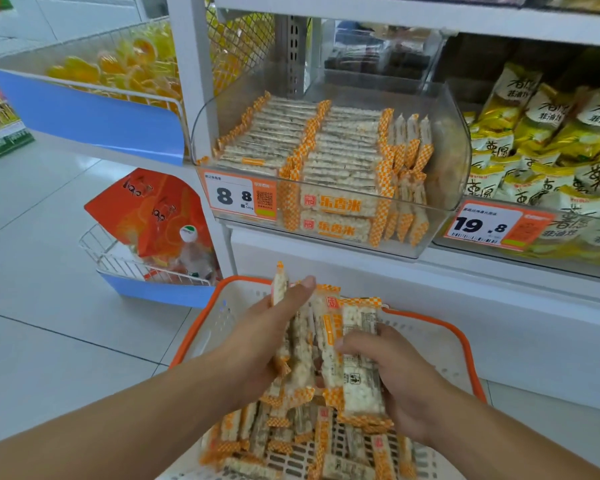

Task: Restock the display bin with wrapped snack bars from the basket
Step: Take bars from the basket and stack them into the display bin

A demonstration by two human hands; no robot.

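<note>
Two hands, left hand and right hand, clutch snack bars over basket, tiled floor beneath.

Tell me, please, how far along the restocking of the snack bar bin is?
Done: the display bin already holds neat rows, with empty space at its right. In hand: left hand and right hand grip a bundle of snack bars above the basket. Left: many loose bars remain inside.

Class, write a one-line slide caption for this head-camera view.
Both hands, left hand and right hand, hold wrapped snack bars above the basket, below the display bin.
</note>
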